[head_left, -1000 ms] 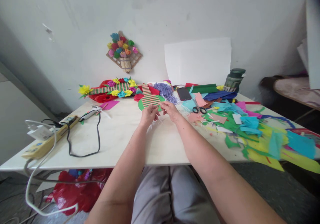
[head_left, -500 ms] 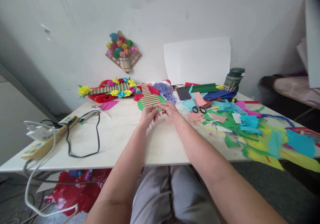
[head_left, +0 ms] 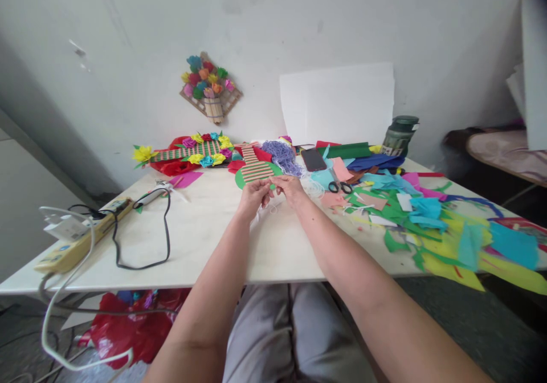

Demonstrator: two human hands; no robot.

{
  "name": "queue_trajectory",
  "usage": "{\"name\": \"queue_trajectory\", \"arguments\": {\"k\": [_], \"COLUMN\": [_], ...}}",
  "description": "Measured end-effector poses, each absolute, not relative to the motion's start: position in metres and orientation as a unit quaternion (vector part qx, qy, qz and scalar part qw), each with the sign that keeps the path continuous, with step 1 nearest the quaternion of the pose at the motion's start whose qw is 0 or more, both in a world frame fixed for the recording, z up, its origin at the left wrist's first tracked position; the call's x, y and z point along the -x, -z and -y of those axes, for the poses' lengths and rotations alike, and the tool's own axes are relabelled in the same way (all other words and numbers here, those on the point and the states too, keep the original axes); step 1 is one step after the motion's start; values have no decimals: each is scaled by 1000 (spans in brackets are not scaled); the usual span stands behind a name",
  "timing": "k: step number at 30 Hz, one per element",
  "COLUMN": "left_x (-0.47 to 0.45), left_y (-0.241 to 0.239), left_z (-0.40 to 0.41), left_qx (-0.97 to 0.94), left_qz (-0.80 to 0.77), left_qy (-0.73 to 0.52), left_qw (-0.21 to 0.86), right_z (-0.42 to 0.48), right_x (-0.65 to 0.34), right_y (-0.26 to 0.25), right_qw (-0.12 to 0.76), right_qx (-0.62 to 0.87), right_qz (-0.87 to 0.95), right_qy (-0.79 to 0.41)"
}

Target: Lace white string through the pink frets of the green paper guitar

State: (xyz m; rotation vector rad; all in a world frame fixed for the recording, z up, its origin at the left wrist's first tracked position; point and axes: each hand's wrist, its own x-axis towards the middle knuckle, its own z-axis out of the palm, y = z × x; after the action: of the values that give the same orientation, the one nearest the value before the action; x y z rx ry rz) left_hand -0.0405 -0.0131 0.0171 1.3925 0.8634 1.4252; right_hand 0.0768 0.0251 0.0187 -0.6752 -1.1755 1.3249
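Observation:
My left hand (head_left: 256,195) and my right hand (head_left: 289,188) meet above the middle of the table, fingertips pinched close together. Thin white string (head_left: 274,208) trails below the fingers; it seems to run between both hands, though the pinched part is too small to see clearly. Just beyond them lies a guitar-shaped craft piece (head_left: 256,172) with brown and green stripes on a green rounded base, its near edge partly hidden by my hands. A tangle of white string (head_left: 314,188) rests right of my right hand, with purple shredded strands (head_left: 282,158) behind it.
A finished flowered guitar craft (head_left: 183,154) lies back left. Scissors (head_left: 341,187), a phone (head_left: 313,159) and coloured paper scraps (head_left: 427,215) cover the right side. A power strip (head_left: 85,237), black cord (head_left: 168,235) and glue gun (head_left: 156,194) occupy the left. A dark jar (head_left: 398,136) stands back right.
Almost nothing differs. Both hands keep their pinch in the same place, with only a very slight shift of the fingers and the hanging string.

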Motion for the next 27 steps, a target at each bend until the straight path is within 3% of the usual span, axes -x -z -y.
{"name": "queue_trajectory", "arguments": {"k": [22, 27], "left_x": [39, 38], "left_y": [-18, -21], "left_z": [13, 15], "left_qx": [-552, -543], "left_qz": [-344, -350], "left_qy": [-580, -591], "left_qw": [491, 484], "right_z": [-25, -23], "right_x": [-69, -71], "right_y": [-17, -16], "right_qw": [619, 585], "right_qx": [346, 284], "right_qz": [479, 487], "right_qy": [-518, -584]}}
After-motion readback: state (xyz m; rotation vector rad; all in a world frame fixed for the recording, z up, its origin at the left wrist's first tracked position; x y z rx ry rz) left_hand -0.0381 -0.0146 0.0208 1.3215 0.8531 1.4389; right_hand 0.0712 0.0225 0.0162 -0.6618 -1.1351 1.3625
